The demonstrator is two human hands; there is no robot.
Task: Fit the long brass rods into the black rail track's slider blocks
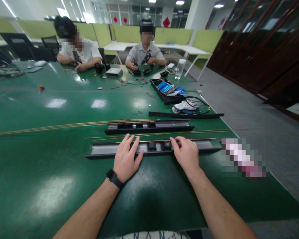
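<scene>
In front of me on the green table (72,179) lies a long black-edged metal channel (106,149) with a pale inside. Black blocks sit in it, among them one block (151,146) in the middle and another block (167,145) by my right thumb. My left hand (127,156) rests across the channel, its fingers stretched out and apart. A thin brass-coloured rod (204,139) runs along the channel's far side. My right hand (186,152) is closed on that rod with curled fingers; the exact contact is partly hidden.
A second channel (174,127) lies just beyond, with long thin rods (52,126) over its far side. Farther off are a black strip (189,115), a black tray (174,98), gloves (185,107) and a clear jug (180,69). Two people sit across the table.
</scene>
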